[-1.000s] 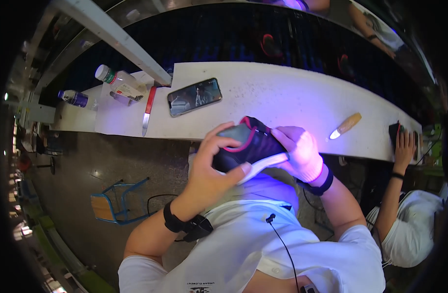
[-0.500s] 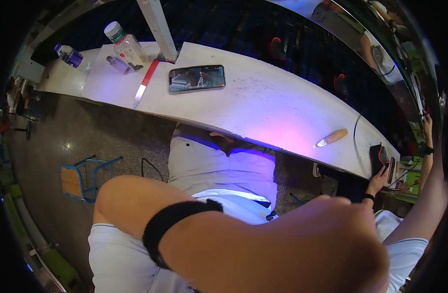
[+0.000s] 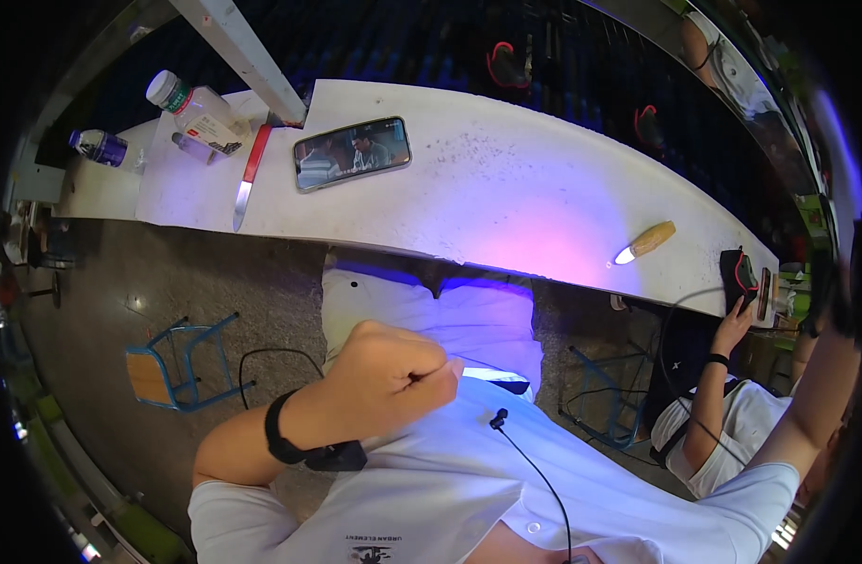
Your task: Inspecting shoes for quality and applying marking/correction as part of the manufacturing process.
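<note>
1. Left hand [image 3: 398, 376]: fingers curled closed, nothing seen in it.
2. Phone [image 3: 353, 155] lies on bench [image 3: 506, 179], beyond that fist, slightly left; long axis roughly left-right. Left is nearer.
3. Right forearm [image 3: 816, 395] extends rightward; right hand hidden, state cannot be told.

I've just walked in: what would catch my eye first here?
Probably the pink-violet glow on the white table, towards its near edge. Next, perhaps, the lit phone lying flat on the table, just right of the red-handled knife. Then the person's left hand, curled into a fist in front of the body.
</note>
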Action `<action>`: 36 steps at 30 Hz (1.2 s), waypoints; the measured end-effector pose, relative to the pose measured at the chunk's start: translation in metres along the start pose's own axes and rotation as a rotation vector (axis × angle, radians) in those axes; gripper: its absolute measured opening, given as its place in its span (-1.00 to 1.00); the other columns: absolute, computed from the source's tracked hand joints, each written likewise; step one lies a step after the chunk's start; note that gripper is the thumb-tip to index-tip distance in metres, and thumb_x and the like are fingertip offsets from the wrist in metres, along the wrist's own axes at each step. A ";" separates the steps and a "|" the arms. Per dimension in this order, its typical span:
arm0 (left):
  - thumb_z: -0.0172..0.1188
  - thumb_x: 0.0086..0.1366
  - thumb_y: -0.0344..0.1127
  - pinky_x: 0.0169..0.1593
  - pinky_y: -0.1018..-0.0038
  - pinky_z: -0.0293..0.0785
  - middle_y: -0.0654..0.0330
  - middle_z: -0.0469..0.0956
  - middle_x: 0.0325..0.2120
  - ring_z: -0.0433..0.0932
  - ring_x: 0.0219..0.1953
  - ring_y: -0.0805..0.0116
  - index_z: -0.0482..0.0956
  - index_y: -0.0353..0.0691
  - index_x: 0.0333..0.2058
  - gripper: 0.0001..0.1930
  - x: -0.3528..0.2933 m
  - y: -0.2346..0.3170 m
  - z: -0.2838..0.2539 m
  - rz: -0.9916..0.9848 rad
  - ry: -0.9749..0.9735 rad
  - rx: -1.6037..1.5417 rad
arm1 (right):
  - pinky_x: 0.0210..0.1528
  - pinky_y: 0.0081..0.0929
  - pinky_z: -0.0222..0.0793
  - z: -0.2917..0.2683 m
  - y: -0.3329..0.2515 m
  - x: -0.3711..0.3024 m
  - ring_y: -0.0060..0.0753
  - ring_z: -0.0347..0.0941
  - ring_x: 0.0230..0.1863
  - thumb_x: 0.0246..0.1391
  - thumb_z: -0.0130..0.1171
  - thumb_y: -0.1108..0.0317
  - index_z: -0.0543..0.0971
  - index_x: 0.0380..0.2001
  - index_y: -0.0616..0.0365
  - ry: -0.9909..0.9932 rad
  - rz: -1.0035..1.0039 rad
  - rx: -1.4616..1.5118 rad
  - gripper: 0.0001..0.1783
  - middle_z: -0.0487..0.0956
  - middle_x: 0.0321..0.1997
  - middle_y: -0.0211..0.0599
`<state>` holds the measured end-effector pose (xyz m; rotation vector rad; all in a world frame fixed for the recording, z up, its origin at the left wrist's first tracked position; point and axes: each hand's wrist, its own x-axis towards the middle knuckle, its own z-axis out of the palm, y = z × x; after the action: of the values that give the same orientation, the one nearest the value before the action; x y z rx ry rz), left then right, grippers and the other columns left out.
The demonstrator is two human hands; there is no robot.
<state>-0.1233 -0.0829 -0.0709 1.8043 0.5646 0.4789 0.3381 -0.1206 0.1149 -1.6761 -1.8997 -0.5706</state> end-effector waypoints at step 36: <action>0.48 0.26 -0.32 -0.44 0.42 0.45 0.11 0.55 -0.61 0.51 -0.59 0.36 0.63 -0.36 -0.42 -0.76 0.006 -0.062 0.039 -0.269 0.077 0.245 | 0.01 -0.52 0.53 0.095 -0.007 -0.074 -0.58 0.64 -0.09 0.33 0.33 0.25 0.73 -0.01 0.24 0.378 0.544 0.508 -0.69 0.75 -0.11 -0.30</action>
<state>-0.1042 -0.0928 -0.1412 1.9088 0.9385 0.3056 0.3263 -0.1184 -0.0050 -1.5141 -1.1258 -0.1463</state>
